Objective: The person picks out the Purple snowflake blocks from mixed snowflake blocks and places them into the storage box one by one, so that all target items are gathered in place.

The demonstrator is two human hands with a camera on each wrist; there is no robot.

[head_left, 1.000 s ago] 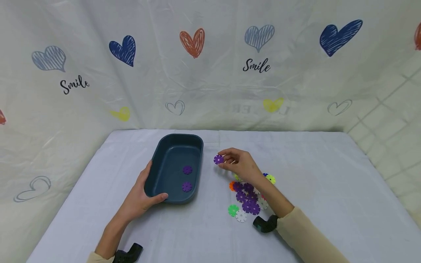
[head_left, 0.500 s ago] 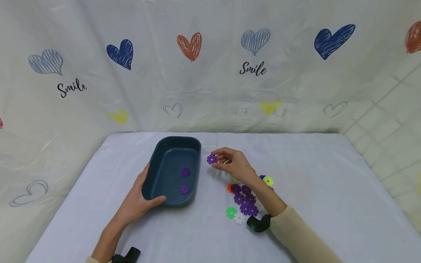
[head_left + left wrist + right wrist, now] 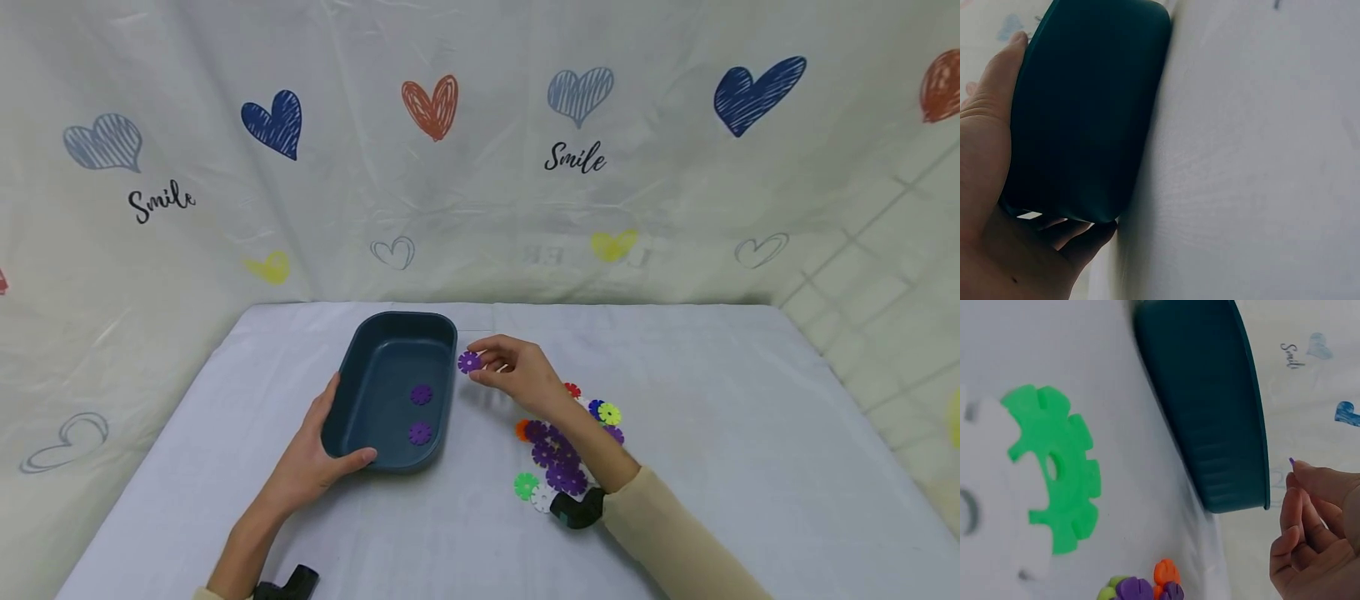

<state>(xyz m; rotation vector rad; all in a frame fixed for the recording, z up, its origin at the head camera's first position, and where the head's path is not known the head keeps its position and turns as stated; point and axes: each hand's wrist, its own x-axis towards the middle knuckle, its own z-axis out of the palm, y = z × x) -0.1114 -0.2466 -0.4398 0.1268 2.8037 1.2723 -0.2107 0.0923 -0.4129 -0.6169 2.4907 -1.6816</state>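
A dark teal tray (image 3: 360,398) with rounded corners stands on the table, two purple notched discs (image 3: 420,433) lying inside it. My left hand (image 3: 315,458) grips its near left corner, thumb at the near rim and fingers along the left wall; the left wrist view shows those fingers (image 3: 1088,247) against the tray's side. Raised beside the tray's right rim, my right hand (image 3: 517,372) pinches a purple interlocking disc (image 3: 468,362) between thumb and fingertips. In the right wrist view only that disc's thin edge (image 3: 1292,462) shows.
A loose pile of purple discs (image 3: 555,454) lies under the right forearm, partly hidden. Around it are a green disc (image 3: 527,486), a white disc (image 3: 541,498), an orange disc (image 3: 522,430), a yellow disc (image 3: 610,414) and a red disc (image 3: 572,390). A printed curtain (image 3: 480,183) hangs behind.
My right hand has moved left with the purple disc, from over the table to right beside the tray's rim. The left hand keeps its grip on the tray. The head view has shifted slightly.
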